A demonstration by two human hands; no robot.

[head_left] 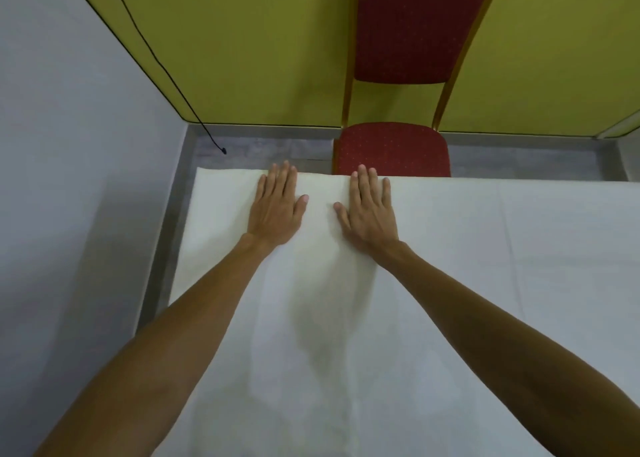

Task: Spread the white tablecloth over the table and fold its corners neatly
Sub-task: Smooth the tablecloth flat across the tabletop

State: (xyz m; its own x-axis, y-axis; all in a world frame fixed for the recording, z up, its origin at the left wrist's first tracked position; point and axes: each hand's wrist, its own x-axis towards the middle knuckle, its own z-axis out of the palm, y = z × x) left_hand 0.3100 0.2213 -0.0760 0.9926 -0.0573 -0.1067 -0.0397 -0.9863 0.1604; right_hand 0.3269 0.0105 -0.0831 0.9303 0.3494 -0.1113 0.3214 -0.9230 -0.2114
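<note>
The white tablecloth (433,283) lies spread across the tabletop. Both hands, left hand (275,210) and right hand (370,214), press flat on it (fingers straight) at the far edge, near the far-left corner. A red chair (394,148) stands just beyond.

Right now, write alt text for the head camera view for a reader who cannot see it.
Both hands, left hand and right hand, press flat, fingers straight, on a white tablecloth near the table's far edge. Beyond that edge stands a red upholstered chair with a gold frame against a yellow-green wall; a black cable hangs down at left.
</note>
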